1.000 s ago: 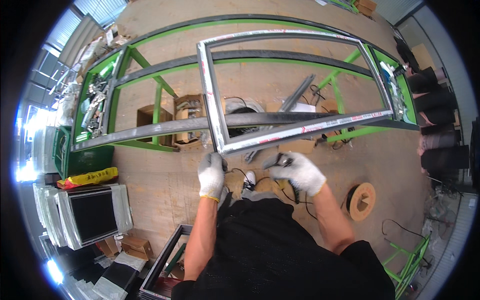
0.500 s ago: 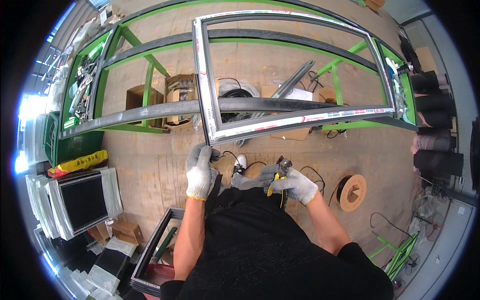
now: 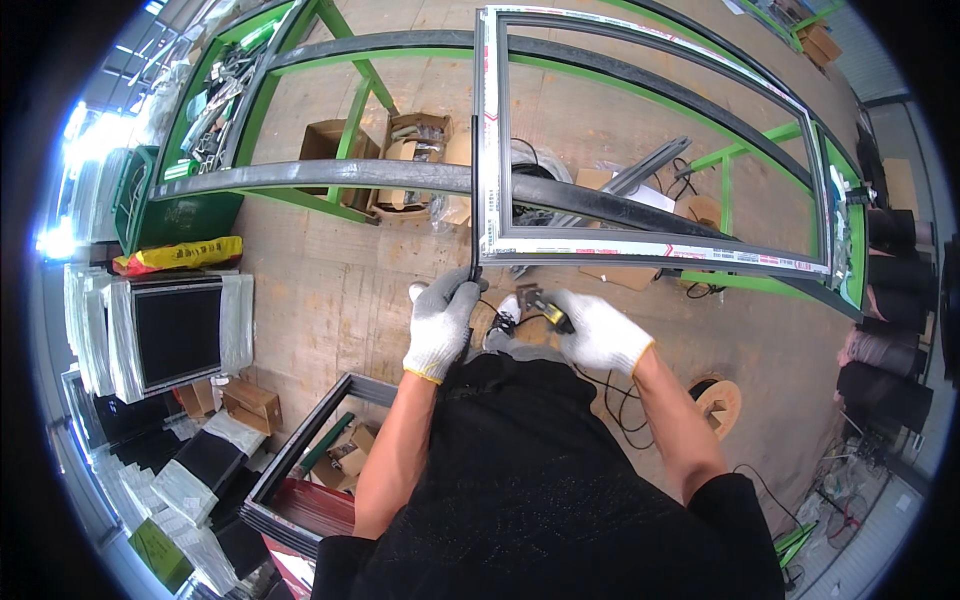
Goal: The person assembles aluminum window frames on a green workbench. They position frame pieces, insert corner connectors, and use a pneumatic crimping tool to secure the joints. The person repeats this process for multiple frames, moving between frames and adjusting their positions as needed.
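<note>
A window frame, grey with printed white film on its faces, lies across the padded rails of a green work stand. Along its left outer edge runs a thin black strip, probably a rubber seal. Gloved in white and grey, my left hand is closed on that strip just below the frame's near left corner; more of it hangs under the hand. My right hand, in a matching glove, grips pliers-like cutters with yellow and black handles. Their dark head points left toward my left hand, apart from the strip.
The green stand has padded bars and a left tray of loose hardware. Cardboard boxes sit beneath. Stacked dark frames stand near my left arm. A cable reel and loose black cable lie on the right.
The view has shifted, so the frame sits farther right. My right hand has raised the cutters from my waist toward the frame's corner. The black strip now shows along the frame's left edge.
</note>
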Action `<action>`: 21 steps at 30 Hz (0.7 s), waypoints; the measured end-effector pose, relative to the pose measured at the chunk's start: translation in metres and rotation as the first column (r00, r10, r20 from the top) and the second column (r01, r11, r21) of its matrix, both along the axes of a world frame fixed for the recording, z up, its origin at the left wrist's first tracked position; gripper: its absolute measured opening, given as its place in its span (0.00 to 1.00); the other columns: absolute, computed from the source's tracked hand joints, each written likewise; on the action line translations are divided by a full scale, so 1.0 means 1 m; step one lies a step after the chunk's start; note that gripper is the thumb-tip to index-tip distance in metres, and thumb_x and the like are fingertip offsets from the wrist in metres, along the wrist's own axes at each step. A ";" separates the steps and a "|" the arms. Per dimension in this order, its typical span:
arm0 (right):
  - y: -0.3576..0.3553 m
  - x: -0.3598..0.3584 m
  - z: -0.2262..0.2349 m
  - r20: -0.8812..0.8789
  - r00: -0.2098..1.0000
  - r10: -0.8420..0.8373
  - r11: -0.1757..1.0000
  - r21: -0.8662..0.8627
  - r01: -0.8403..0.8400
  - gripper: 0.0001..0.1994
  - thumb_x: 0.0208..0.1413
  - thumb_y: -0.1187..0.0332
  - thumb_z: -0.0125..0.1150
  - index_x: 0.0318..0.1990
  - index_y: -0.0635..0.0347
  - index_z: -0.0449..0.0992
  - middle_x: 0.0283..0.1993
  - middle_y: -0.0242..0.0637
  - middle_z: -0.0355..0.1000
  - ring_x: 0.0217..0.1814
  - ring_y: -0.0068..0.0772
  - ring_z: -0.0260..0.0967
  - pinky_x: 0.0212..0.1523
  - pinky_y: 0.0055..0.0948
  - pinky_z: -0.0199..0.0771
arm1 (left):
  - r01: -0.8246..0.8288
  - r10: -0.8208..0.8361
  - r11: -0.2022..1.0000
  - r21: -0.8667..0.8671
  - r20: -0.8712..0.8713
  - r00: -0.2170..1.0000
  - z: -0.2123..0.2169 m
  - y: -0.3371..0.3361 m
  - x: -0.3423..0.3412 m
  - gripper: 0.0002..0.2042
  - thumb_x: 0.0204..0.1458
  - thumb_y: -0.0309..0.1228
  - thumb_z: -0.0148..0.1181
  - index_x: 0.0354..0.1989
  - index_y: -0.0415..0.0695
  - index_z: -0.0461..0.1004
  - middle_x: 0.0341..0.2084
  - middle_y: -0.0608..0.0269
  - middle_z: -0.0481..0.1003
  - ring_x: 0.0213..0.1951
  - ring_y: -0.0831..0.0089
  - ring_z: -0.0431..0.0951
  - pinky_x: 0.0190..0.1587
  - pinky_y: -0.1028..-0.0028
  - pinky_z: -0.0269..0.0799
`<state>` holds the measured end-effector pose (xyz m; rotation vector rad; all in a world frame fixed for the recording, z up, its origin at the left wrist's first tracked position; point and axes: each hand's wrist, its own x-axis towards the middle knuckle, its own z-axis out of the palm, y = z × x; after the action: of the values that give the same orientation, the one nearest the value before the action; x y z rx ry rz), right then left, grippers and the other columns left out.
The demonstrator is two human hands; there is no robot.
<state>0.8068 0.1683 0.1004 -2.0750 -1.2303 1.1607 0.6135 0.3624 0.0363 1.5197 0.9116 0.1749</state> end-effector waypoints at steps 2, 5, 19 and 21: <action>0.022 0.009 0.001 0.059 0.994 0.097 0.995 -0.037 -0.095 0.27 0.52 0.76 0.62 0.63 0.65 0.73 0.51 0.64 0.79 0.57 0.69 0.77 0.57 0.55 0.77 | -0.025 0.025 1.000 -0.001 0.005 1.000 0.002 -0.002 0.001 0.18 0.67 0.30 0.59 0.61 0.35 0.81 0.46 0.57 0.87 0.47 0.71 0.82 0.54 0.72 0.75; 0.046 0.012 0.000 0.107 0.970 0.216 0.975 -0.076 -0.209 0.29 0.50 0.78 0.60 0.64 0.67 0.72 0.51 0.65 0.79 0.58 0.69 0.76 0.59 0.56 0.77 | -0.019 0.030 0.985 0.174 -0.063 0.998 0.008 -0.007 0.002 0.17 0.64 0.38 0.57 0.53 0.45 0.87 0.41 0.60 0.89 0.44 0.64 0.74 0.60 0.66 0.60; 0.066 0.009 -0.017 0.025 0.967 0.255 0.964 -0.077 -0.253 0.36 0.47 0.79 0.60 0.69 0.68 0.72 0.59 0.67 0.77 0.65 0.67 0.74 0.66 0.53 0.74 | 0.023 0.009 0.968 0.248 -0.130 0.991 0.028 -0.001 0.005 0.16 0.64 0.36 0.58 0.50 0.41 0.87 0.36 0.50 0.87 0.37 0.56 0.79 0.56 0.63 0.60; 0.065 0.009 -0.019 0.053 0.964 0.260 0.965 -0.055 -0.257 0.35 0.47 0.79 0.60 0.69 0.68 0.72 0.60 0.67 0.77 0.66 0.67 0.74 0.67 0.52 0.74 | 0.038 -0.001 0.958 0.285 -0.131 0.991 0.032 0.001 0.006 0.16 0.63 0.36 0.59 0.49 0.40 0.87 0.36 0.50 0.87 0.37 0.56 0.79 0.56 0.63 0.61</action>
<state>0.8161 0.2335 0.0814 -2.0408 -1.5536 1.2599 0.6194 0.3630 0.0680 1.8260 1.0060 0.2032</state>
